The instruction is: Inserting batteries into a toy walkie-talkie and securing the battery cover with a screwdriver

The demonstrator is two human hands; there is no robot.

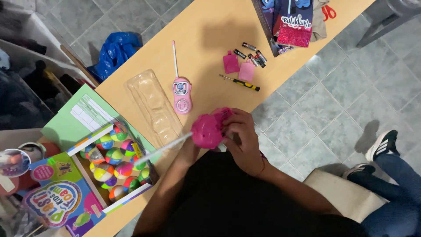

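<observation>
A: From the head camera, what is sitting closest?

B: The person's dark sleeves, and just beyond them the right hand [242,139], which is clenching the back of a pink toy walkie-talkie [210,129] at the near edge of the table [210,26]. Its white antenna is pointing toward the box of balls.

A: And the left hand?

B: The left hand [193,142] is lying mostly hidden under the toy, apparently supporting it from below; I cannot tell how its fingers are closing.

A: What is lying around it?

B: A second pink walkie-talkie [181,94] is resting face up near the middle of the table, beside a clear plastic tray [153,105]. Toward the far edge, two pink battery covers [239,66], some batteries [254,55] and a small screwdriver [240,82] are lying close together. A printed toy package [291,19] is sitting at the far corner, with red-handled scissors [329,12] next to it. At the left end, an open box of multicoloured balls [115,162] is standing near a green folder [70,123].
</observation>
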